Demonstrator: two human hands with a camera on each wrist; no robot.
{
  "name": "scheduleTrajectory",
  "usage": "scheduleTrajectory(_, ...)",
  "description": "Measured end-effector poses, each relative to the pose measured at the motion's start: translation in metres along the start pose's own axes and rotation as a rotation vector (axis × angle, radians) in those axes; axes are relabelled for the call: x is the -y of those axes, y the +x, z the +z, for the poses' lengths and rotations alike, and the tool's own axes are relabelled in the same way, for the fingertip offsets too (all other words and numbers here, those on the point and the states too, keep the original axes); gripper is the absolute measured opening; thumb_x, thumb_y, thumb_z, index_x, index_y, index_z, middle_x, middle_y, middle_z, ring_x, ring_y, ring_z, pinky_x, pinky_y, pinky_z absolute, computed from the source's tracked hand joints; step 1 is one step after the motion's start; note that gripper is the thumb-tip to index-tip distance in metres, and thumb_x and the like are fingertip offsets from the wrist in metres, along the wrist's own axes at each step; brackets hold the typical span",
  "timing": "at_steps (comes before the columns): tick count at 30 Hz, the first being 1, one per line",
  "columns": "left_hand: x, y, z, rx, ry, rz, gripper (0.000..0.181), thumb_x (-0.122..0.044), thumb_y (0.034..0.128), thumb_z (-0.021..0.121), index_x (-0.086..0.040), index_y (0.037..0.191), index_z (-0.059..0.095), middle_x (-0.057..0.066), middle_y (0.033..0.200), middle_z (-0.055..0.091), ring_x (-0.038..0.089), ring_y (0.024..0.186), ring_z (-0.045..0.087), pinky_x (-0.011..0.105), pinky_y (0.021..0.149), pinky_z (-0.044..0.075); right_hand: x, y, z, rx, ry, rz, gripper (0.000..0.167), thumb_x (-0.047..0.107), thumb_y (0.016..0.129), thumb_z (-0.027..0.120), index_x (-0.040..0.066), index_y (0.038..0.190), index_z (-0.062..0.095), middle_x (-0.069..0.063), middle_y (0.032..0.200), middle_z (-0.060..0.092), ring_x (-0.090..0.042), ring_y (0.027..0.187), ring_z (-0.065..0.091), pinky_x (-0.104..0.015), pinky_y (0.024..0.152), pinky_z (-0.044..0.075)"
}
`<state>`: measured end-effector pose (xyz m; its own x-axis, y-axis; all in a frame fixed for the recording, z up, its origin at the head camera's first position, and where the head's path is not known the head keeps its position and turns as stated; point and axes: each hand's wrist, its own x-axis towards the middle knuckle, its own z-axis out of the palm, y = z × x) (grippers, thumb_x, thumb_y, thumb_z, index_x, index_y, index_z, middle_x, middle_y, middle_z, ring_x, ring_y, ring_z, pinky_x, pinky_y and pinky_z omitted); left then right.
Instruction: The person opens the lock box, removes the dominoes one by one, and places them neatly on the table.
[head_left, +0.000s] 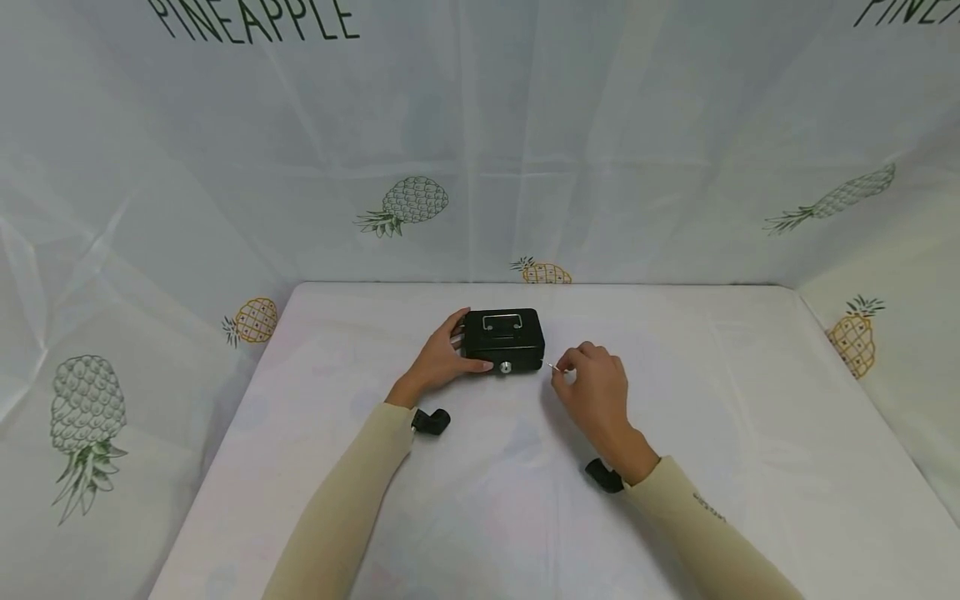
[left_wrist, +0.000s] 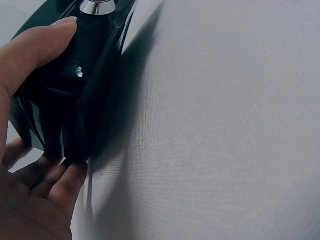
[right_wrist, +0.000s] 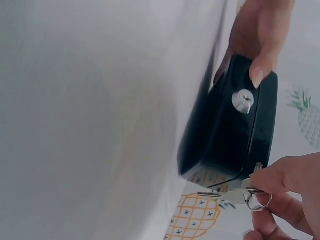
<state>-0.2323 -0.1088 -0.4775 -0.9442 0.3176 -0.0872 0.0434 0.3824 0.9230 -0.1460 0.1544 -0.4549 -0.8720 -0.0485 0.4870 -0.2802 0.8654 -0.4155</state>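
A small black cash box with a folded wire handle on its lid sits on the white-covered table, lid down. My left hand grips its left end, thumb along the front and the other fingers at the side. A round silver lock with a keyhole is set in the front face. Off the box's right end, my right hand pinches a key between thumb and fingertips. A second key dangles from the same ring, near the box's corner. Part of the pinched key is hidden behind the thumb.
The white tablecloth spreads around the box. Behind the table hangs a pale curtain printed with pineapples, continuing along both sides. A black wrist camera sits at the left cuff, another at the right.
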Motion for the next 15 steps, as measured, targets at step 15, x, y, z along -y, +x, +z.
scheduleTrajectory(15,-0.004,0.0,0.001,-0.019,0.005,-0.019,0.111,-0.019,0.0806,0.094,-0.013,0.169,0.027,0.014,0.163,0.043,0.034,0.149,0.044,0.053,0.125,0.039,0.026,-0.003,0.008,0.06,-0.002,0.006,0.009,0.003,0.082,0.084,0.005,0.079,0.075,-0.005,0.082,0.068,-0.03,0.082,0.063,-0.048,0.084,0.055)
